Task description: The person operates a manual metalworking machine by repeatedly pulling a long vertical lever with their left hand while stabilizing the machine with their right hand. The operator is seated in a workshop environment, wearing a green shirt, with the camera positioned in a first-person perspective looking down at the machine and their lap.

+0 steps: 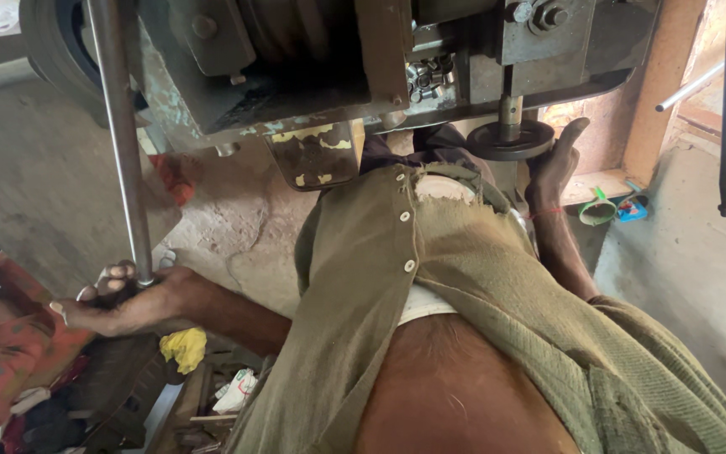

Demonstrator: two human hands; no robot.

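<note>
Both hands on the press, nothing loaded yet.
Left hand (pixel 132 301) fingers clamped round the rod (pixel 119 143); right hand (pixel 555 164) fingers curled against the wheel (pixel 510 139).

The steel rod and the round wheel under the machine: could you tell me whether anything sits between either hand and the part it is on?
Nothing visible does. The left hand is wrapped around the lower end of the steel rod, and the right hand lies directly against the rim of the dark round wheel under the machine.
</note>
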